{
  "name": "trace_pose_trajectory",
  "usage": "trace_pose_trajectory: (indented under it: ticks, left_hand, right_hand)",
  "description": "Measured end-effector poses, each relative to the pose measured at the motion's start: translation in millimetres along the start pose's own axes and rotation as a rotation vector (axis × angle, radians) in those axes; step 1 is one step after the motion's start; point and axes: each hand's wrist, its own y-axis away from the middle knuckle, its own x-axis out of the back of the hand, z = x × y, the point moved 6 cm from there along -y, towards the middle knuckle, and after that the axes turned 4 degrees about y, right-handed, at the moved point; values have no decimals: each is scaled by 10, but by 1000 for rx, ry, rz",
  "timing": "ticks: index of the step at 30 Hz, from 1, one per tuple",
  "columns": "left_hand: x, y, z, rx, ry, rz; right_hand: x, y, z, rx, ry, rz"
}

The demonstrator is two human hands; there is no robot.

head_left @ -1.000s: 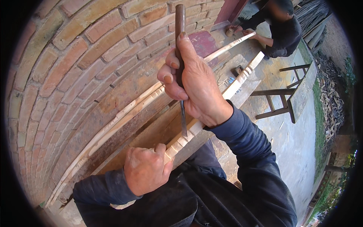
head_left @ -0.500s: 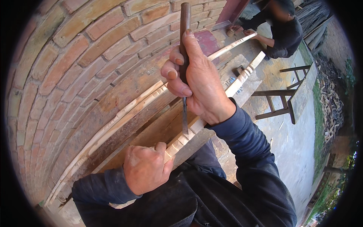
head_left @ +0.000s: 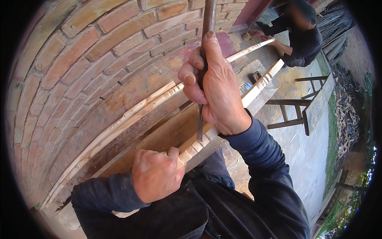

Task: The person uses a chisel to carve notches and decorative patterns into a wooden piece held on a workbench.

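Note:
My right hand [head_left: 217, 81] grips the dark handle of a chisel [head_left: 209, 18], held nearly upright. The chisel's narrow steel blade points down, its tip at the notched face of a pale wooden strip [head_left: 193, 148]. My left hand [head_left: 157, 175] is closed around the near end of that strip, thumb along its upper side. The strip runs away beneath my right hand and shows again beyond my wrist, with more cut notches near its far end. Shallow carved cuts cross the part between my hands.
Two carved wooden strips [head_left: 131, 112] lie along the bench [head_left: 119, 97] beside a brick wall [head_left: 99, 51]. A co-worker [head_left: 298, 36] crouches at the far end, a hand by another carved strip [head_left: 250, 49]. A wooden stool [head_left: 316, 105] and a woodchip heap [head_left: 349, 115] stand to the right.
The chisel and my right hand sit slightly farther right in the view, and the tip has shifted a little along the strip. My left hand keeps its hold.

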Motion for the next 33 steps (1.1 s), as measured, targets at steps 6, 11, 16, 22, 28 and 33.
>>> trace_pose_trajectory:
  ticks: [6, 11, 16, 22, 28, 33]
  left_hand:
    - [8, -20, 18, 3, -10, -15]
    - [-52, 24, -37, 20, 39, -9]
    - [-49, 14, -30, 22, 21, -22]
    - [-50, -7, -72, 35, 40, -60]
    - [-23, -14, -66, 37, 27, -67]
    - [-37, -31, -88, 20, 47, -54]
  right_hand:
    - [-33, 77, -30, 82, 68, -17]
    - [-11, 46, -178, 47, -46, 3]
    - [27, -42, -119, -55, -104, -81]
    - [-47, -48, -50, -121, -81, -112]
    - [-75, -50, -23, -109, -38, -137]
    - [-82, -52, -29, -109, -29, -124]
